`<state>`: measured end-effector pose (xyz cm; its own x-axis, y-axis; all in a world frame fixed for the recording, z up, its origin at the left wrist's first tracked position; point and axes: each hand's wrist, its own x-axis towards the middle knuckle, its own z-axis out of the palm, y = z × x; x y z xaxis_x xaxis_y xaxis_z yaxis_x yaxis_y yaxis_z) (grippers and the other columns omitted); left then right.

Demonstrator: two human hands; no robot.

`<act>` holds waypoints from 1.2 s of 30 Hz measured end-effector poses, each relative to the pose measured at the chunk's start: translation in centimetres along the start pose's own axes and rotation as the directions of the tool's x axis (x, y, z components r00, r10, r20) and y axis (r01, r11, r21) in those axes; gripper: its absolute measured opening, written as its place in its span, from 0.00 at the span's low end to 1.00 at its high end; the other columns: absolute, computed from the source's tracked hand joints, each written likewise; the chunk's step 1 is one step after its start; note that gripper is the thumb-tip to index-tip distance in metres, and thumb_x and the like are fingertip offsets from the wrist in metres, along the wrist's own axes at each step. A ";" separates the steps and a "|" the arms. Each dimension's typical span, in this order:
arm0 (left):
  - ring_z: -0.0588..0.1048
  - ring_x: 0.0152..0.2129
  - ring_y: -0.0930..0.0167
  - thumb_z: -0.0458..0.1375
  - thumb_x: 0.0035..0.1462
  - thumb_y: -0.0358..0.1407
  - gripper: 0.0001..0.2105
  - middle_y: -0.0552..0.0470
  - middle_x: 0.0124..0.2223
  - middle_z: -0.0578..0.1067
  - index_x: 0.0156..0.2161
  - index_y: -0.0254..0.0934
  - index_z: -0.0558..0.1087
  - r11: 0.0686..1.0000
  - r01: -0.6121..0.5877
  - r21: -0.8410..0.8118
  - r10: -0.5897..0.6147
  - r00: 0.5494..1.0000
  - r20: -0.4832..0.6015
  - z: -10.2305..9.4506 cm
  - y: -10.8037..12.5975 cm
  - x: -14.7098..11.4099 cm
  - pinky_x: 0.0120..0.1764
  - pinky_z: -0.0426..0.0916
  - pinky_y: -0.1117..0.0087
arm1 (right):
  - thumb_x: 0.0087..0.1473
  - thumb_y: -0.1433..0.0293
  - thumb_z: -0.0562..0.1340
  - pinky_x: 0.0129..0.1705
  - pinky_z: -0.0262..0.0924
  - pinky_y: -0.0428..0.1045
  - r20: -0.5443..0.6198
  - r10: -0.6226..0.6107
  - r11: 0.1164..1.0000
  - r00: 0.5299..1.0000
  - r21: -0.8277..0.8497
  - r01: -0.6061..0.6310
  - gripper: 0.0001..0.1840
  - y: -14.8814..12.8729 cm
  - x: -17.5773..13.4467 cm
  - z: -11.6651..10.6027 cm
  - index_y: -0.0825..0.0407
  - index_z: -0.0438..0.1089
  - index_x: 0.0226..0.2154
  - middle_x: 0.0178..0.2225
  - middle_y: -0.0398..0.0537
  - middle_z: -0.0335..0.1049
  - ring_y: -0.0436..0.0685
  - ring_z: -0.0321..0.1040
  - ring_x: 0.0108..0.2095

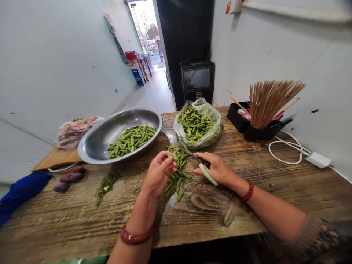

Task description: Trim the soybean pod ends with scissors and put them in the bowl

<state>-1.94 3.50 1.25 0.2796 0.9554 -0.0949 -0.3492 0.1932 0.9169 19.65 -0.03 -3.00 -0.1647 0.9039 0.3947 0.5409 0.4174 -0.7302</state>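
My left hand [159, 170] is closed in a pinch on a green edamame pod [173, 157]. In my right hand [217, 169] is a pair of scissors [205, 172] with pale green handles, its dark blades pointing toward the pinched pod. Below and between both hands lies a loose pile of edamame pods [180, 183] on the wooden table [220, 209]. Behind the hands stands an open clear plastic bag [217, 126] full of pods. To the left, a wide steel basin [96, 134] holds more pods on its right side.
Small cut trimmings [107, 185] lie below the basin. Several purplish-red tubers [68, 179] and a blue cloth [24, 190] are at the left, near a bagged pinkish item [75, 132]. A black holder with skewers [264, 110] and a white cable adapter [318, 160] sit at right.
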 end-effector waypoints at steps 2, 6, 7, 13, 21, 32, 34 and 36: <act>0.71 0.24 0.78 0.66 0.45 0.31 0.10 0.54 0.34 0.73 0.33 0.33 0.70 0.999 -0.004 -0.032 0.004 1.000 -0.002 0.1 0.1 0.0 0.27 0.68 0.77 | 0.46 0.60 0.69 0.33 0.63 0.47 0.029 -0.020 1.000 0.999 -0.012 0.020 0.29 -0.2 -0.1 -0.1 0.52 0.68 0.50 0.32 0.46 0.69 0.52 0.65 0.30; 0.73 0.25 0.78 0.67 0.43 0.29 0.11 0.54 0.32 0.74 0.33 0.33 0.70 0.999 0.001 -0.040 -0.001 1.000 0.004 0.3 0.0 -0.1 0.30 0.70 0.77 | 0.47 0.61 0.69 0.35 0.62 0.48 0.099 -0.082 0.996 0.992 -0.031 0.086 0.32 -0.8 -0.4 -0.2 0.52 0.65 0.54 0.34 0.47 0.68 0.53 0.65 0.32; 0.73 0.24 0.77 0.67 0.43 0.29 0.11 0.54 0.31 0.74 0.32 0.33 0.71 0.999 0.006 -0.032 -0.006 1.000 0.012 0.4 0.0 -0.1 0.30 0.70 0.77 | 0.48 0.60 0.68 0.35 0.62 0.48 0.113 -0.092 0.994 0.989 -0.043 0.097 0.32 -0.9 -0.5 -0.3 0.51 0.64 0.54 0.35 0.48 0.68 0.53 0.65 0.32; 0.74 0.23 0.77 0.69 0.41 0.32 0.13 0.53 0.29 0.76 0.34 0.33 0.73 0.999 0.050 0.016 -0.050 0.998 0.044 0.6 -0.3 -0.3 0.29 0.71 0.76 | 0.50 0.59 0.67 0.36 0.62 0.48 0.132 -0.113 0.989 0.985 -0.085 0.125 0.32 -1.2 -0.5 -0.6 0.50 0.63 0.55 0.35 0.48 0.68 0.53 0.65 0.32; 0.67 0.16 0.80 0.69 0.41 0.35 0.13 0.55 0.24 0.73 0.34 0.32 0.77 0.991 0.031 0.129 -0.034 0.999 0.021 0.6 -0.6 -0.4 0.17 0.61 0.80 | 0.50 0.59 0.67 0.34 0.61 0.47 0.131 -0.124 0.986 0.984 -0.092 0.137 0.31 -1.1 -0.4 -0.8 0.49 0.63 0.55 0.34 0.47 0.68 0.53 0.65 0.31; 0.64 0.16 0.80 0.68 0.42 0.36 0.12 0.56 0.23 0.70 0.33 0.32 0.77 0.983 0.028 0.182 -0.035 0.999 0.035 1.0 -0.4 -0.5 0.16 0.59 0.80 | 0.49 0.59 0.67 0.33 0.59 0.46 0.132 -0.112 0.990 0.985 -0.068 0.121 0.31 -1.0 -0.4 -0.6 0.50 0.65 0.54 0.33 0.45 0.66 0.51 0.64 0.30; 0.64 0.16 0.80 0.68 0.42 0.36 0.12 0.55 0.23 0.70 0.33 0.31 0.77 0.980 0.016 0.199 -0.025 0.999 0.040 0.9 -0.5 -0.5 0.16 0.59 0.80 | 0.49 0.59 0.68 0.33 0.60 0.46 0.135 -0.109 0.991 0.985 -0.063 0.119 0.30 -0.9 -0.4 -0.6 0.49 0.65 0.54 0.33 0.45 0.66 0.51 0.64 0.30; 0.63 0.16 0.80 0.68 0.43 0.36 0.12 0.56 0.23 0.70 0.33 0.31 0.77 0.976 0.005 0.216 -0.015 0.999 0.043 0.8 -0.5 -0.5 0.16 0.59 0.80 | 0.49 0.60 0.68 0.33 0.59 0.46 0.140 -0.115 0.991 0.983 -0.053 0.124 0.29 -0.8 -0.4 -0.6 0.49 0.66 0.53 0.32 0.44 0.66 0.51 0.64 0.30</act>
<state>-1.15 2.77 1.16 0.3233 0.9419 -0.0916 -0.1461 0.1453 0.9786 19.77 -0.77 -2.21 -0.3396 0.8540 0.3942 0.5595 0.5203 -0.6451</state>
